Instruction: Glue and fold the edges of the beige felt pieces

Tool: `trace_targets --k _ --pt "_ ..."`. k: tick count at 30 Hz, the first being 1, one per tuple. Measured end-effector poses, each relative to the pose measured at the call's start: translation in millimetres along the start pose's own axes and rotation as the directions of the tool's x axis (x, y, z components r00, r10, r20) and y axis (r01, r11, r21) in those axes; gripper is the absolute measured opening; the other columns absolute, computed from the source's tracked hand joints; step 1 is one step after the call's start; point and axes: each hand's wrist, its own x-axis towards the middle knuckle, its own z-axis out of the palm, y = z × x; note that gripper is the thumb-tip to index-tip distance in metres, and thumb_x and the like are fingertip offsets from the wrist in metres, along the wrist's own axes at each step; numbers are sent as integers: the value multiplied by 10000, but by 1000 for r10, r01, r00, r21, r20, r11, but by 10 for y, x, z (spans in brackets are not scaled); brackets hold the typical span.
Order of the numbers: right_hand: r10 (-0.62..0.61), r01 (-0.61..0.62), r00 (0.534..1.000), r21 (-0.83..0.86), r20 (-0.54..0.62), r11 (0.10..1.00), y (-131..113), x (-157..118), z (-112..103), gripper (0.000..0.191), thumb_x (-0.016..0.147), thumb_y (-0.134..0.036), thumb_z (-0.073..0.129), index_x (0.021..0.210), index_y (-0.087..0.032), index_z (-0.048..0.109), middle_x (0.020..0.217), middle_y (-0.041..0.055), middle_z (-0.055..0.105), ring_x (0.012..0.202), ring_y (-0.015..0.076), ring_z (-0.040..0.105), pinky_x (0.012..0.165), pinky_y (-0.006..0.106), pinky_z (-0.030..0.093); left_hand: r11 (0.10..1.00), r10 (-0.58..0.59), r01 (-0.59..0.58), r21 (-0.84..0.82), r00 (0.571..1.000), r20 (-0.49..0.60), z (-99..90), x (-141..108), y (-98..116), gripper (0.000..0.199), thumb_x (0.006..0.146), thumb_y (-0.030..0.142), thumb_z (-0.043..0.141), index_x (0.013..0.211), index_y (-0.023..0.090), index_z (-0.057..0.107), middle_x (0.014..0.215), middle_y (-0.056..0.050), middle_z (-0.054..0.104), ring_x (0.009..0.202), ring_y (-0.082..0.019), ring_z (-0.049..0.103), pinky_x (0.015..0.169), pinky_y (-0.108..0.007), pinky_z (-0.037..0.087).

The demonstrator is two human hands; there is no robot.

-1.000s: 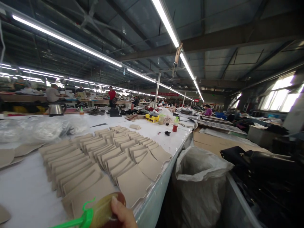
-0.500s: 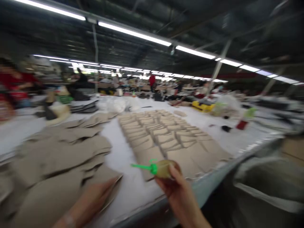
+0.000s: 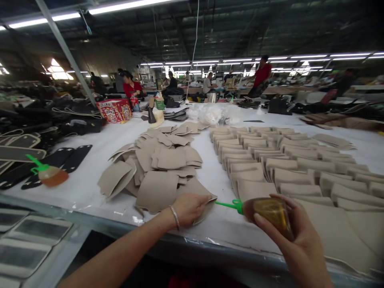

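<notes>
Bottle point(image 3: 270, 214) held sideways in the right hand point(image 3: 303, 240), above the desk point(image 3: 210, 172) near its front edge. Its long axis runs nearly level across the view, the green nozzle point(image 3: 229, 205) pointing left towards the left hand point(image 3: 189, 210). The right fingers wrap the body; the left fingers grasp a beige piece point(image 3: 196, 188) by its edge. Whether the nozzle tip touches that piece, I cannot tell.

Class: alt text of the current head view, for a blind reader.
The right hand holds a bottle, its green nozzle near a beige piece under the left hand; more pieces lie heaped and in rows on a white table.
</notes>
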Motion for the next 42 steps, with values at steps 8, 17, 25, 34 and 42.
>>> trace_targets --k 8,17,25,34,42 --pt "-339 342 939 -262 60 902 99 84 97 604 781 -651 695 1215 -254 557 1090 61 622 905 286 624 804 396 506 997 -30 30 66 1000 -1 -4 0 74 463 974 242 359 1393 299 547 1019 -87 745 884 -267 707 758 -336 521" --pt "-488 511 859 -340 156 790 105 70 147 536 875 -621 626 1242 -246 517 1116 64 633 930 261 637 798 349 499 995 -58 59 76 998 -12 15 -14 146 438 939 228 379 1326 263 579 917 -84 748 828 -282 708 731 -346 520" --pt "-400 408 911 -331 95 851 207 92 128 588 828 -666 646 1232 -252 538 1126 68 621 904 279 631 767 376 502 993 -70 71 93 997 -17 38 -31 138 437 950 273 380 1350 278 555 918 -76 743 827 -271 703 758 -348 522" --pt "-263 273 962 -201 76 941 301 143 122 615 772 -657 700 1203 -244 553 1102 57 603 946 291 600 840 414 474 992 -53 56 113 998 -27 69 -38 133 464 957 285 360 1391 294 524 905 -71 741 811 -275 701 749 -364 525" --pt "-190 210 968 -113 162 971 386 136 102 564 776 -620 712 1168 -244 562 1076 47 613 946 272 609 820 374 483 993 -56 56 107 998 -4 55 -31 141 475 953 291 363 1403 281 517 930 -84 741 824 -286 696 769 -377 523"
